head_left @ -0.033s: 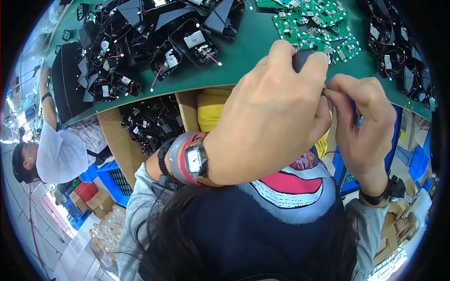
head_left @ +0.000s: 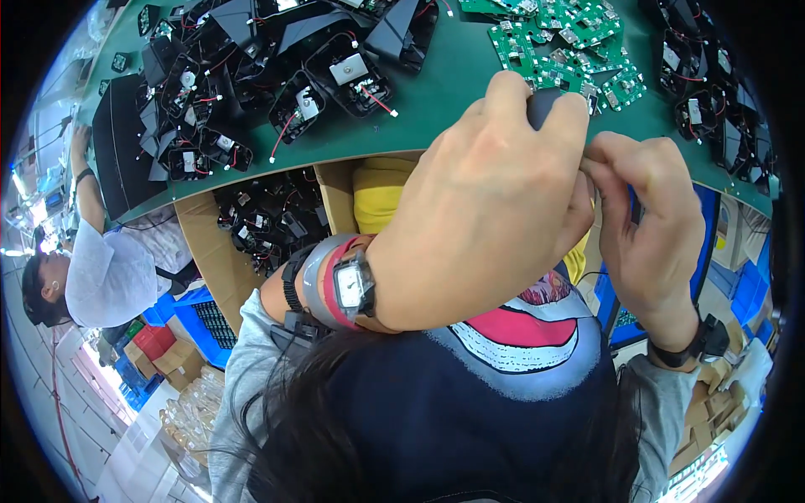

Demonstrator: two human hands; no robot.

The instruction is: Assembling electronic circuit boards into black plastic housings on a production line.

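A: What is changing?

B: Very little. The dark piece [head_left: 544,104] is showing a touch farther right between the fingers of the left hand [head_left: 490,189], and the outer edge of the right hand [head_left: 658,222] is sitting slightly farther left than a moment ago. The parts on the table [head_left: 411,117] are lying as they were.

A: So what does that mean for the work?

B: I am reading it as a fine adjustment, with both hands staying on one spot.

A: How are they gripping?

B: The left hand is grasping the dark piece, its fingers curling around it. The right thumb and finger are bending together in a pinch, almost meeting the left fingers, but the back of the left hand is hiding much of that, so I cannot tell whether they are holding anything.

A: And where is the piece?

B: In the view, it is showing just below the green circuit boards [head_left: 579,38], near the table's front edge. I cannot tell how high the hand is carrying it.

A: What else is lying about?

B: Black plastic housings [head_left: 239,25] with red-and-black leads are crowding the table's left side, and more black parts are filling a cardboard box [head_left: 205,239] below.
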